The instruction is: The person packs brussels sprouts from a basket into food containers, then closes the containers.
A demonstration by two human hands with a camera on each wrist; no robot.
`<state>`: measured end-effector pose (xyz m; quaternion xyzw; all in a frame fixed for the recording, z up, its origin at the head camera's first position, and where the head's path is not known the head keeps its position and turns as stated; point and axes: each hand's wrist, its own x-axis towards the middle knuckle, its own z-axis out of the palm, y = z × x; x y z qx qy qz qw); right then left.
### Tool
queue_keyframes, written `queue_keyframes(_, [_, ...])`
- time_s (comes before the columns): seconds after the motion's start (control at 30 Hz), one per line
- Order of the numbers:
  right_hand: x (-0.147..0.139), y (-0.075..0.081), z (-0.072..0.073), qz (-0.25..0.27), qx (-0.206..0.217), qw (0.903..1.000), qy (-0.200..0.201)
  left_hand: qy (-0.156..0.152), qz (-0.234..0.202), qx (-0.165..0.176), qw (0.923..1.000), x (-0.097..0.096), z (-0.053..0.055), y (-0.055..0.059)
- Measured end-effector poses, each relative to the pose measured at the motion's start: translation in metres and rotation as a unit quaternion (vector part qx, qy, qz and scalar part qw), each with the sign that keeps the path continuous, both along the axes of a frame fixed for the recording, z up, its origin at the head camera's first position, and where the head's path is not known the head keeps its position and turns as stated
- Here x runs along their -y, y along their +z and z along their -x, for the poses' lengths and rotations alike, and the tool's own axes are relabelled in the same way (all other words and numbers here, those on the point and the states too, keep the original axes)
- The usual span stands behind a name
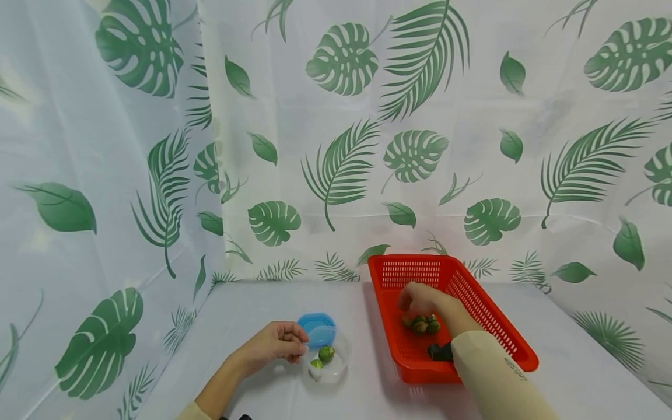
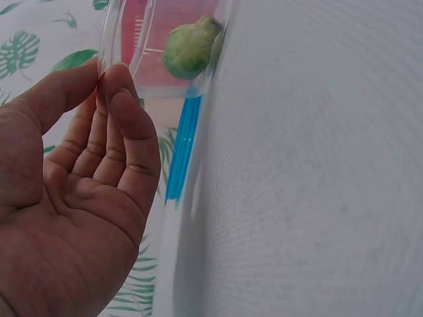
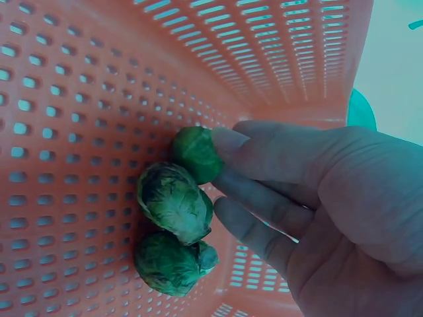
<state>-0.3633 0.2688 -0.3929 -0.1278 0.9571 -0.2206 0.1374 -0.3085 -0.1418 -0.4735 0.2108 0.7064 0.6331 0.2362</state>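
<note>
My left hand pinches the rim of a clear plastic container between thumb and fingertips. A Brussels sprout and a smaller light-green piece lie inside it. Just behind the container is a blue lid, flat on the table. My right hand reaches down into a red perforated basket. Its thumb and fingertips close on a green Brussels sprout at the edge of a small pile. Other Brussels sprouts lie against that one on the basket floor.
The basket's slotted side wall rises to the right of my right forearm. A white table carries everything. Behind and to the left hangs a white cloth printed with green leaves.
</note>
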Motion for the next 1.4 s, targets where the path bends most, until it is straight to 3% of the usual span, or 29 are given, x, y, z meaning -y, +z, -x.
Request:
queue_keyframes(0.6, [0.0014, -0.0026, 0.0005, -0.032, 0.004, 0.9994, -0.017, 0.000, -0.001, -0.003, 1.0000, 0.0001, 0.0011, -0.0015])
queue_keyframes(1.4, [0.0014, -0.0050, 0.0033, -0.040, 0.004, 0.9992, 0.008, 0.001, -0.002, -0.001, 1.0000, 0.0002, -0.0004, -0.0001])
